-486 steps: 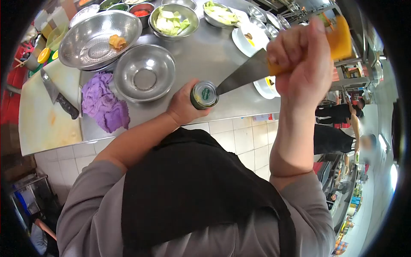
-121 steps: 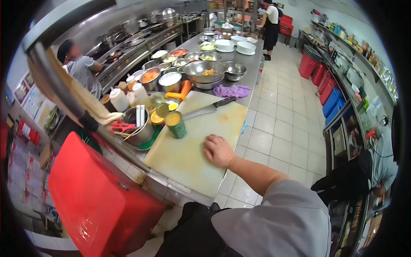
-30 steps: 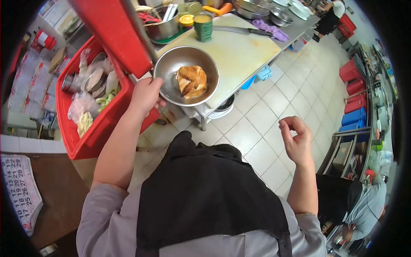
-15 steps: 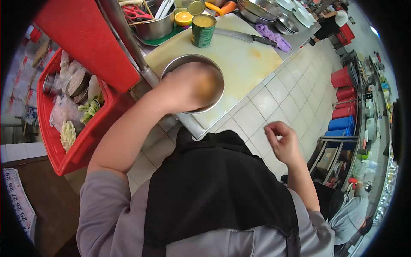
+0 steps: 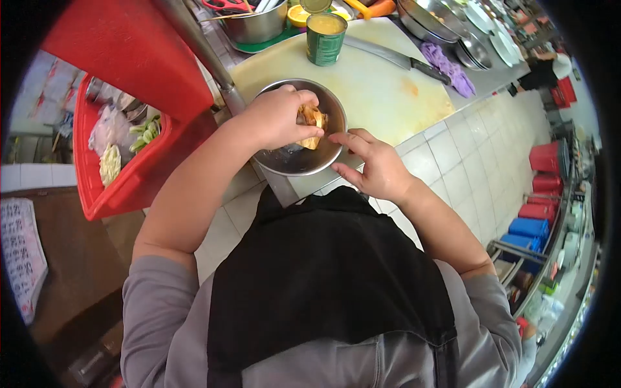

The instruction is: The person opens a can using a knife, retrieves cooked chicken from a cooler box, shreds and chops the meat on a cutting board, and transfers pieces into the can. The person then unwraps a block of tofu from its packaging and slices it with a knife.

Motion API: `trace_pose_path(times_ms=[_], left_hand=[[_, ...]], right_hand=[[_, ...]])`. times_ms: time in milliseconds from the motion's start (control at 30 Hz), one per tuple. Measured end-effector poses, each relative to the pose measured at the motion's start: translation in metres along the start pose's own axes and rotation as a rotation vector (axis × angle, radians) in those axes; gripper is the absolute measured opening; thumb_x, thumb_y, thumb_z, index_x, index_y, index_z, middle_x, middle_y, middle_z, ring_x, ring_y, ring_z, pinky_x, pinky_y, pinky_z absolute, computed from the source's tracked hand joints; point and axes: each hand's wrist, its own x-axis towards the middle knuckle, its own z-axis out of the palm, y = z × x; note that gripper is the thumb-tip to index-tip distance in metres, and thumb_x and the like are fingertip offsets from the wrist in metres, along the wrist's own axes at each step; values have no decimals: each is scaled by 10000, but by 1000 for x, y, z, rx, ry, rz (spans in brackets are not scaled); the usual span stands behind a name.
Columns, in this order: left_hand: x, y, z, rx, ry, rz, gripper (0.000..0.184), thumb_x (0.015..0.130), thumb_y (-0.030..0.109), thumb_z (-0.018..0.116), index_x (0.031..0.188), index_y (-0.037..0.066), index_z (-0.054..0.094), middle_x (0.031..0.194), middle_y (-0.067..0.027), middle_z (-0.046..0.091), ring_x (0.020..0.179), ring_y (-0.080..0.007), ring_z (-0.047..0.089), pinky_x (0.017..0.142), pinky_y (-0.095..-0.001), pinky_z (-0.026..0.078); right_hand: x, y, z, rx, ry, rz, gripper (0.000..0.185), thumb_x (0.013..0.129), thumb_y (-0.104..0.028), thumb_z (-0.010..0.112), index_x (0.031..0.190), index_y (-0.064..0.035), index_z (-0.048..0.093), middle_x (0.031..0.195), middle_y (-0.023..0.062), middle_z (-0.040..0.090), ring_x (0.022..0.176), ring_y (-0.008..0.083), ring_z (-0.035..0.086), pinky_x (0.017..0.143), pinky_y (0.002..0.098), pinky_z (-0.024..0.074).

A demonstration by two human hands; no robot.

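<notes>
A steel mixing bowl (image 5: 281,167) sits at the near left corner of the cutting board (image 5: 381,94). Inside it, my left hand (image 5: 284,116) is closed on a yellow-brown piece of food (image 5: 313,119), its exact kind unclear. Over the bowl's right rim reaches my right hand (image 5: 372,161), thumb and fingers apart; I cannot tell whether the fingertips touch the rim. Behind the bowl stands an opened green can (image 5: 325,48) with yellow contents and its lid raised. A dark-handled knife (image 5: 394,57) lies across the back of the board.
A purple cloth (image 5: 446,68) and stacked metal bowls (image 5: 440,19) are at the back right. A pot (image 5: 255,24) with utensils stands at the back left. Left of the counter hangs a red bin (image 5: 90,187) with vegetable scraps. A person (image 5: 546,71) stands far off.
My right hand has moved from away at the right to the bowl's rim. My left hand, blurred over the bowl before, now shows holding the food. The view has shifted.
</notes>
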Motion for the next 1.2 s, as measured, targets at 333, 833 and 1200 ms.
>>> trace_pose_path(times_ms=[333,833,1200], left_hand=[[12,62,28,125,45,-248,689,717,394,838,1292,95,601,1162,-219,580,1043,-384,642,928,-442,515],[18,73,16,123,-137,-297,828,688,306,853,1398,83,492,1239,-172,603,1145,-335,618,990,-382,500],[-7,67,-24,-776,-31,-283,713,832,176,823,1445,75,473,1277,-73,609,1079,-140,611,849,-305,558]], right_hand=[[7,82,-30,58,-28,-355,326,857,-152,758,1156,-113,636,1090,122,668,978,350,670,823,407,564],[18,102,-46,41,-96,-455,287,878,-229,736,1130,-114,661,1013,125,686,907,360,674,793,438,559],[42,79,-84,386,-143,-53,266,933,-148,701,1189,-75,697,1031,85,708,795,152,644,736,303,539]])
